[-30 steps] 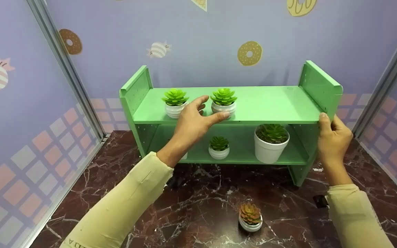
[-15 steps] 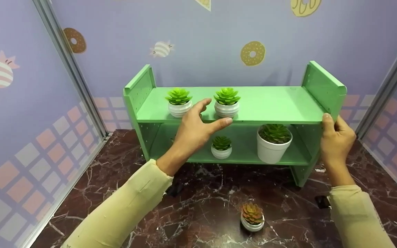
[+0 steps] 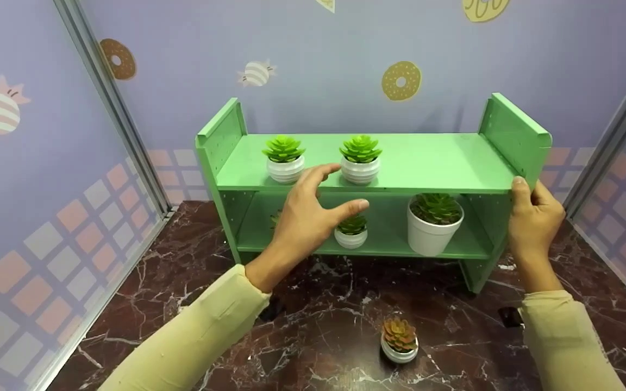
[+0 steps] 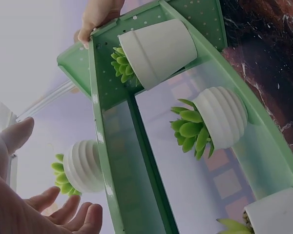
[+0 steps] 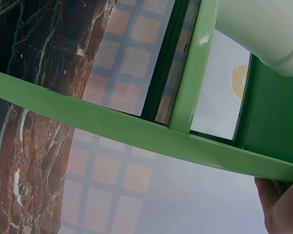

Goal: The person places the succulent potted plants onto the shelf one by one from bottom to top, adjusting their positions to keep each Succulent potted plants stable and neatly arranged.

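Just in front of the top board of the green shelf (image 3: 432, 163), my left hand (image 3: 307, 217) is held with fingers and thumb spread, holding nothing. Closest to it is a small green succulent in a ribbed white pot (image 3: 361, 169); in the left wrist view a gap shows between fingers and that pot (image 4: 84, 165). A matching potted succulent (image 3: 286, 168) stands to its left. My right hand (image 3: 536, 220) grips the front edge of the shelf's right side panel (image 3: 519, 141), thumb on the near face.
The lower board carries a small potted succulent (image 3: 351, 238), a larger white pot (image 3: 433, 231) with a green plant, and another white pot (image 4: 276, 212) mostly hidden by my left hand in the head view. An orange succulent (image 3: 400, 339) stands on the dark marbled table (image 3: 324, 336).
My left hand has moved down and away from the right-hand pot on the top board, and that pot stays standing. My right hand keeps its grip on the side panel.
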The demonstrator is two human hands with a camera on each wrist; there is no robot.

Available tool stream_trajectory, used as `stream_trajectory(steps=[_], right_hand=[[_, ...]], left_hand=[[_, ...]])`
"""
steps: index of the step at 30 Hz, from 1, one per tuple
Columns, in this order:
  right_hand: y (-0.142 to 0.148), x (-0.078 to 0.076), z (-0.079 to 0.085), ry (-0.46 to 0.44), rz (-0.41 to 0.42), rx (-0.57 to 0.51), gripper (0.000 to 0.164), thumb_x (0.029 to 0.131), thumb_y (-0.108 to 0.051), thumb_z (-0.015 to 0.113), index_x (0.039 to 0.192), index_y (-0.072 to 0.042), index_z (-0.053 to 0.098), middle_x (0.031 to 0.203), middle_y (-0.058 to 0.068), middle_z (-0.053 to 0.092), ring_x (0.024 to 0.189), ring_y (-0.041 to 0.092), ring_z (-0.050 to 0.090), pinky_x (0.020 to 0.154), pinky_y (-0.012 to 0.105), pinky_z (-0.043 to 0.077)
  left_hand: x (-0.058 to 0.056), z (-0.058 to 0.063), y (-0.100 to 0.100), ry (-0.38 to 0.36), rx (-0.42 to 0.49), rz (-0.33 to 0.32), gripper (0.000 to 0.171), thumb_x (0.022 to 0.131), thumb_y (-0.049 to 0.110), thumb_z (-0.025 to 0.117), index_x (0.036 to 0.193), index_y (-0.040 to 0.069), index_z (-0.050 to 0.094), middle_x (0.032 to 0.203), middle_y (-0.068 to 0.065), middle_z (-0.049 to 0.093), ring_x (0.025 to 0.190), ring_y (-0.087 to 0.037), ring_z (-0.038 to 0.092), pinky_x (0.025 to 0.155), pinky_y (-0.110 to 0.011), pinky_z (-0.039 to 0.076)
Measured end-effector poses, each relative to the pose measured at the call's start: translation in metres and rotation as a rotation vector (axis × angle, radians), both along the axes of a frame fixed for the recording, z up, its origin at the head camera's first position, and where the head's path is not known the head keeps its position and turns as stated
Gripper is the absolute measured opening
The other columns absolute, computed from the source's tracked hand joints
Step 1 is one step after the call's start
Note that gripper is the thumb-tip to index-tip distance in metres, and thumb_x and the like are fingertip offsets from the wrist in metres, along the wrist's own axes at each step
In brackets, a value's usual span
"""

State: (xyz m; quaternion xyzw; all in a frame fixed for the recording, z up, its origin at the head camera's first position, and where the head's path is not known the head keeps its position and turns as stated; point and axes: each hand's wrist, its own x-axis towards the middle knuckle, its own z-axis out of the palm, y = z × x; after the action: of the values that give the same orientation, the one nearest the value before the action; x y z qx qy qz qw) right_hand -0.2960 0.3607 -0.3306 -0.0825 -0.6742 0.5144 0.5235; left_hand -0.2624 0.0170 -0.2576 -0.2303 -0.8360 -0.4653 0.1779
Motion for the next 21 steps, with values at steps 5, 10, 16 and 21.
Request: stream_trajectory(steps=[5, 10, 16, 21], right_hand=[[-0.011, 0.010, 0.010, 0.015, 0.007, -0.014, 0.022, 0.087, -0.019, 0.061, 0.098, -0.004, 0.072, 0.064, -0.005, 0.055, 0.057, 0.008, 0.040, 0.052, 0.021, 0.030], [-0.005, 0.004, 0.004, 0.000, -0.006, -0.005, 0.021, 0.087, -0.022, 0.062, 0.099, -0.008, 0.073, 0.064, -0.005, 0.054, 0.057, 0.008, 0.040, 0.051, 0.022, 0.030], [0.003, -0.004, -0.003, 0.007, -0.010, -0.002, 0.020, 0.087, -0.024, 0.063, 0.097, -0.011, 0.074, 0.063, -0.002, 0.055, 0.055, 0.009, 0.040, 0.050, 0.023, 0.030], [0.002, -0.004, -0.003, 0.014, -0.003, -0.006, 0.020, 0.087, -0.024, 0.063, 0.097, -0.011, 0.074, 0.066, -0.004, 0.058, 0.057, 0.009, 0.042, 0.051, 0.022, 0.031]], left_hand=[[0.005, -0.007, 0.000, 0.044, -0.035, -0.034, 0.071, 0.071, 0.060, 0.067, 0.128, 0.021, 0.051, 0.128, 0.010, 0.042, 0.118, -0.007, 0.037, 0.096, -0.034, 0.034], [0.006, -0.014, -0.001, 0.055, -0.034, -0.064, 0.066, 0.072, 0.058, 0.067, 0.124, 0.020, 0.054, 0.122, 0.012, 0.048, 0.113, -0.008, 0.043, 0.093, -0.030, 0.036], [0.008, -0.026, 0.001, 0.048, -0.011, -0.175, 0.043, 0.076, 0.046, 0.071, 0.110, 0.021, 0.061, 0.106, 0.011, 0.057, 0.099, -0.005, 0.051, 0.088, -0.026, 0.040], [0.011, -0.036, 0.006, 0.009, -0.001, -0.306, 0.037, 0.076, 0.042, 0.072, 0.105, 0.022, 0.062, 0.101, 0.011, 0.060, 0.094, -0.005, 0.054, 0.083, -0.026, 0.043]])
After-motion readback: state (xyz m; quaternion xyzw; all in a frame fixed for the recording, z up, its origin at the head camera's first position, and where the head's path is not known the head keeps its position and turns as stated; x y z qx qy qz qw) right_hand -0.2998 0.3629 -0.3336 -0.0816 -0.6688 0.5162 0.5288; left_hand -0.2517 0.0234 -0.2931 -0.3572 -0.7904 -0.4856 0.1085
